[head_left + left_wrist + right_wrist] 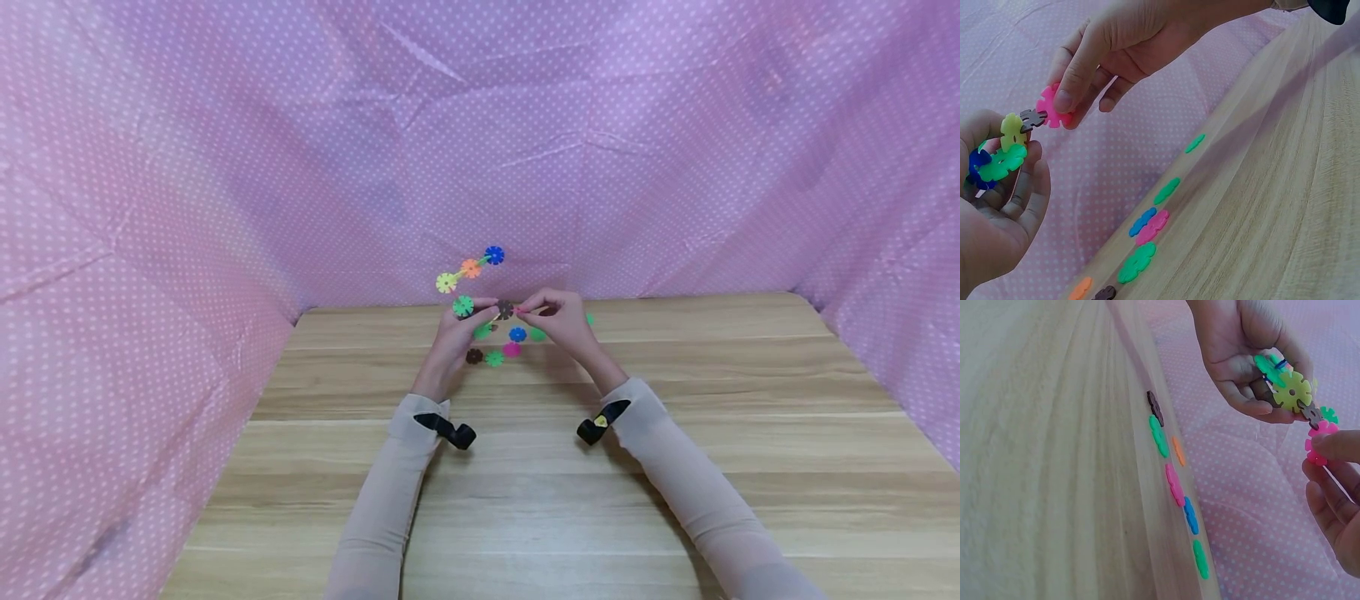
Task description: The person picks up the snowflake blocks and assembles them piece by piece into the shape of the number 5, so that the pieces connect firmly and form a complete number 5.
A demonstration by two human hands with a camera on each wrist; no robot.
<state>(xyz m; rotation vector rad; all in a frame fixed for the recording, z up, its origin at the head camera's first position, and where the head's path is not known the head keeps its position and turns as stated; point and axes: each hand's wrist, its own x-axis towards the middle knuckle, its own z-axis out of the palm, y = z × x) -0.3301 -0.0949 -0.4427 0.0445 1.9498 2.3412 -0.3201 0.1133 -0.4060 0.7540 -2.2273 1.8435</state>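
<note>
A chain of notched plastic snowflake discs [1292, 391] in several colours is held up over the far edge of the table. My left hand [447, 343] grips it near a yellow disc [1012, 131] and a green disc [1004, 164]. Between thumb and fingers, my right hand [564, 323] pinches a pink disc [1052, 109], seen nearly edge-on in the head view. A brown disc [505, 310] sits between the yellow and pink ones, its notches meeting the pink disc. Beyond my left hand the chain rises through an orange disc [471, 268] to a blue disc [494, 255].
Loose discs lie along the far edge of the wooden table [525, 500]: brown [475, 356], green [494, 358], pink [1174, 485], blue [1190, 515] and orange [1178, 450] among them. A pink dotted cloth [495, 150] hangs behind and at both sides.
</note>
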